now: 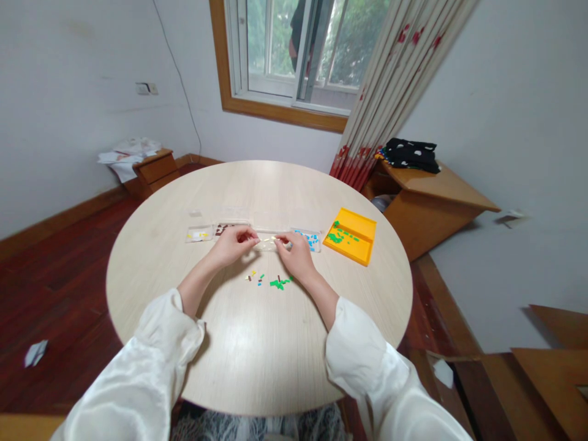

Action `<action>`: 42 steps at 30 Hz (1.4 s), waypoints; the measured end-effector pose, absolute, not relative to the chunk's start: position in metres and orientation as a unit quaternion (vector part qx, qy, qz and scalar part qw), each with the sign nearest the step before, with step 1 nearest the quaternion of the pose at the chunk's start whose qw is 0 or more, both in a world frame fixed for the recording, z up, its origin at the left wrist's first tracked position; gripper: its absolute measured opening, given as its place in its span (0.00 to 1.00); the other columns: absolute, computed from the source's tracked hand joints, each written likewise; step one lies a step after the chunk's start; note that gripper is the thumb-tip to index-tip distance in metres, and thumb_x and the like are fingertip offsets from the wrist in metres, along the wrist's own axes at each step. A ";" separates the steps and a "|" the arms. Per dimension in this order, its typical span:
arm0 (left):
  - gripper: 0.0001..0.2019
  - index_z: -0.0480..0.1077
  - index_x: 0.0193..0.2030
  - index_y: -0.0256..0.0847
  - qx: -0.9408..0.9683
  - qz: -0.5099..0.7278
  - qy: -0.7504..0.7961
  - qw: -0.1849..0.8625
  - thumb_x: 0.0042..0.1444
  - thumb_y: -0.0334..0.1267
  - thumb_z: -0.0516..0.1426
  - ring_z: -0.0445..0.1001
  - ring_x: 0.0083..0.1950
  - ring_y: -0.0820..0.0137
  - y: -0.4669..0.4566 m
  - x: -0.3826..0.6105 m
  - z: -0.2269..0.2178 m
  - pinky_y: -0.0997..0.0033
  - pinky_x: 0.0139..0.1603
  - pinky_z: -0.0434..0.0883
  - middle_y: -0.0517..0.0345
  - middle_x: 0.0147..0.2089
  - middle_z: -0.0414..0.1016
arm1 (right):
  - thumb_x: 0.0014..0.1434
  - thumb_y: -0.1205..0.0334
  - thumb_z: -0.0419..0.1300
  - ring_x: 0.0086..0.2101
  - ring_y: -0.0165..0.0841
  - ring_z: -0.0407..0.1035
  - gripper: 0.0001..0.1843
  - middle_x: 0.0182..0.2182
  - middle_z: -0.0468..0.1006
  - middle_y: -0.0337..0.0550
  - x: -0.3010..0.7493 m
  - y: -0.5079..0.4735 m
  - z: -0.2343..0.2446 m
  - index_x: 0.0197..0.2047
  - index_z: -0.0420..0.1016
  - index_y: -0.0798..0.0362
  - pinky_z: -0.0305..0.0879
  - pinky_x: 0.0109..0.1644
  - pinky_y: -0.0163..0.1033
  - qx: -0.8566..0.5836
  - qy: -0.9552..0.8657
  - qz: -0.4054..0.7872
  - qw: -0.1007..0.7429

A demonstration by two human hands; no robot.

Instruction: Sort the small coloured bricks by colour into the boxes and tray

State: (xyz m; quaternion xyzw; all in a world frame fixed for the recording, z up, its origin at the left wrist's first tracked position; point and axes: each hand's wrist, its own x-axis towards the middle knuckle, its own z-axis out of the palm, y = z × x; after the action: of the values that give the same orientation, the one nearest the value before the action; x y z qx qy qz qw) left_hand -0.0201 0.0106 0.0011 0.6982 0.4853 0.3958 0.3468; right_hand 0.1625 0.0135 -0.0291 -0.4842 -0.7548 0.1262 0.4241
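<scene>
My left hand [235, 242] and my right hand [296, 252] meet over the middle of a round pale wooden table [257, 343]. Both have their fingers curled in a pinch around small pale pieces [270, 239] that I cannot make out clearly. Just behind the hands lies a row of clear plastic trays [198, 234] with tiny yellow, brown and blue bricks in them. In front of the hands, loose small bricks [255, 278] and a flat green assembly [279, 283] lie on the tabletop.
An orange tray [356, 245] with green pieces sits to the right of my hands. A wooden cabinet [432, 196] with dark cloth on it stands at the right, a low wooden stand [154, 168] at the left, and a curtained window behind.
</scene>
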 end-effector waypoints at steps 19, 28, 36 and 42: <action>0.08 0.66 0.24 0.37 0.678 0.398 0.524 0.327 0.47 0.38 0.54 0.58 0.24 0.76 0.013 -0.023 0.001 0.75 0.27 0.56 0.64 0.21 0.63 | 0.59 0.63 0.55 0.38 0.38 0.60 0.09 0.32 0.73 0.46 0.168 0.032 -0.035 0.36 0.77 0.51 0.50 0.42 0.44 -0.561 -0.732 -0.006 0.386; 0.17 0.57 0.15 0.39 0.695 0.368 0.548 0.285 0.46 0.45 0.55 0.52 0.21 0.78 0.017 -0.029 -0.004 0.75 0.24 0.51 0.67 0.16 0.52 | 0.57 0.67 0.57 0.37 0.33 0.65 0.07 0.30 0.74 0.41 0.152 0.011 -0.025 0.36 0.77 0.51 0.54 0.44 0.40 -0.397 -0.857 0.108 0.309; 0.16 0.55 0.15 0.40 0.688 0.381 0.548 0.283 0.46 0.46 0.53 0.52 0.21 0.78 0.020 -0.030 -0.008 0.75 0.24 0.51 0.67 0.16 0.52 | 0.55 0.69 0.59 0.37 0.33 0.66 0.06 0.32 0.76 0.41 0.146 -0.007 -0.012 0.35 0.77 0.51 0.53 0.45 0.41 -0.297 -0.917 0.175 0.201; 0.16 0.54 0.15 0.40 0.688 0.379 0.549 0.284 0.45 0.46 0.51 0.52 0.21 0.77 0.019 -0.031 -0.008 0.74 0.24 0.51 0.66 0.16 0.52 | 0.54 0.70 0.61 0.38 0.34 0.67 0.06 0.32 0.77 0.41 0.146 -0.007 -0.011 0.35 0.77 0.51 0.53 0.46 0.43 -0.289 -0.922 0.186 0.178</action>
State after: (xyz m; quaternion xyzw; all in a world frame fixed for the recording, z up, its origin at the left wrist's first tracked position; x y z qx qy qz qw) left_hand -0.0308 0.0190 -0.0083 0.6881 0.5495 0.3794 0.2840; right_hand 0.1456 -0.0072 -0.0108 -0.2894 -0.9219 0.1858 0.1783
